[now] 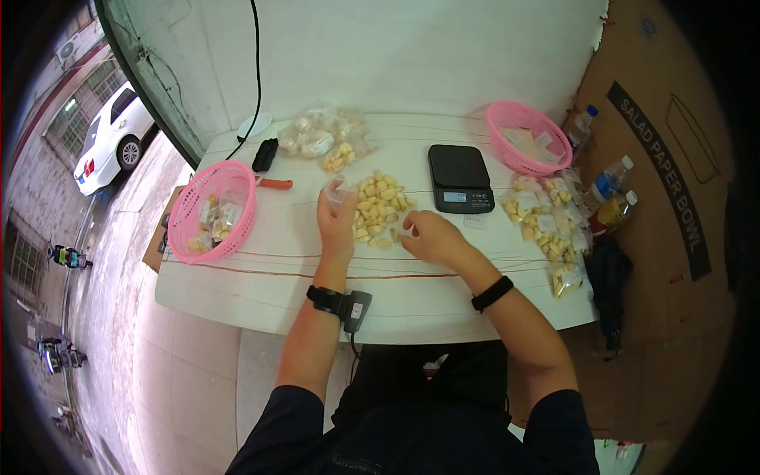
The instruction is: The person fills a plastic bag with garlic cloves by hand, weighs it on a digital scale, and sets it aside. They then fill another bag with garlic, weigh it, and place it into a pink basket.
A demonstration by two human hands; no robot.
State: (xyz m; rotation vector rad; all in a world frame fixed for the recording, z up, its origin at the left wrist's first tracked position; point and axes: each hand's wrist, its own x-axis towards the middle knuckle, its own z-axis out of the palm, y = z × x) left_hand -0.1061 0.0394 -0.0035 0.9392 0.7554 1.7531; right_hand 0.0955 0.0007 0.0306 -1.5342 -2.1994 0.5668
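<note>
A loose pile of peeled garlic cloves lies on the white table between my hands. My left hand, at the pile's left edge, is closed around a small clear plastic bag with its mouth upward. At the lower right edge of the pile is my right hand, fingers curled and thumb bent in. Something small and pale shows between those fingertips, too small to tell apart from the cloves beside it. Behind the pile, a black digital scale stands to the right with its display lit.
Filled bags of garlic lie at the right, near bottles and a black folded umbrella. Pink baskets stand left and back right. A large clear bag, an orange-handled tool and a cable are at the back.
</note>
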